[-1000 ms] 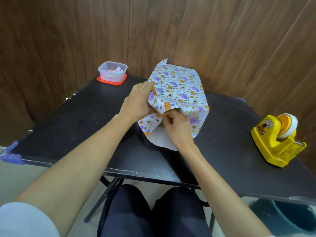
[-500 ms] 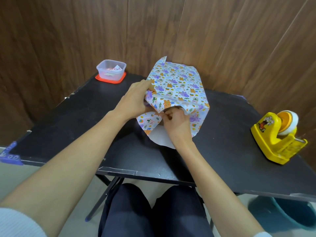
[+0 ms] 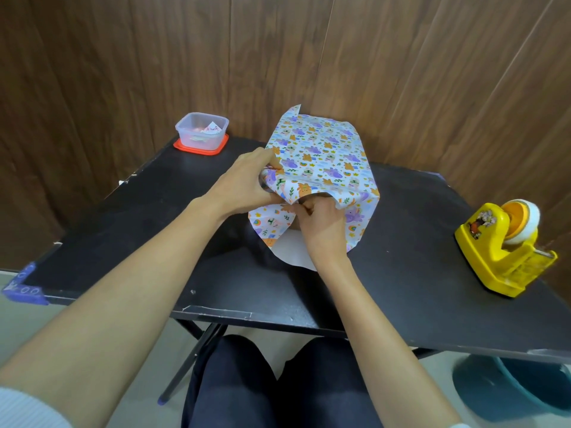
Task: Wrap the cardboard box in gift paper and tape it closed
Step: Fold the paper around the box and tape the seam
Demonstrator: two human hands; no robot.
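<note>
Folding the near end of the parcel looks to be the step in hand. The gift paper (image 3: 321, 149) covers the top and sides of the cardboard box, which is hidden under it. The parcel stands in the far middle of the black table (image 3: 154, 230). The left hand (image 3: 244, 185) is at the near-left corner, fingers curled into the side fold and gripping the paper there. The right hand (image 3: 323, 225) is at the middle of the near end, thumb and fingertips closed in a pinch on the paper's edge. Compared with a second ago little has shifted. Both hands have stayed on the same corner and edge, and the left fingers seem tucked slightly deeper into the side pleat. The top flap sags a bit lower over the right hand. That suggests the left side fold is being tightened rather than finished. The bottom flap (image 3: 292, 251) lies white side up on the table, nearer than the hands and not yet lifted. No tape can be seen on this end. The yellow tape dispenser (image 3: 500, 248) sits well apart at the right edge, so one hand must let go to reach it. A plastic container (image 3: 202, 131) stands at the far left.
</note>
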